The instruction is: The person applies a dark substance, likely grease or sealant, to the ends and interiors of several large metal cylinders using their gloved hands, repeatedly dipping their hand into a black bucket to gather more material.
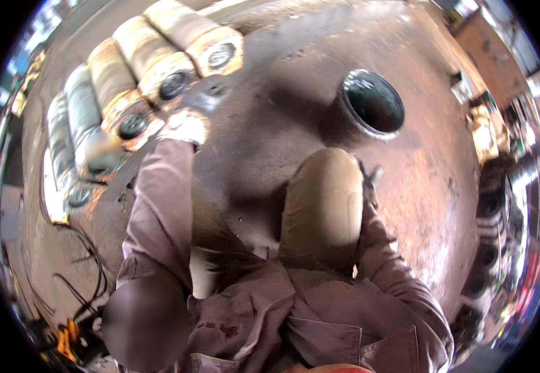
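Note:
My left arm stretches forward, and its pale-gloved hand (pixel 184 126) is at a grey round metal piece with a dark hole (pixel 204 98). Glare and blur smear those fingers, so I cannot tell whether they grip the piece or only touch it. Close by lies a row of several large cylinders (pixel 147 53), each with a dark round fitting in its near end. My right hand (pixel 371 188) is low beside my right knee, partly hidden by it; its grip does not show. Ahead of that knee stands an open dark metal cylinder (pixel 374 107), shiny and wet-looking inside.
Black cables (pixel 89 264) curl on the brown floor at the left, near an orange-and-black item (pixel 66 340). Dark cylindrical parts (pixel 489 230) line the right side. A brown panel (pixel 492 46) stands at the far right. My bent knees (pixel 324 199) take up the middle.

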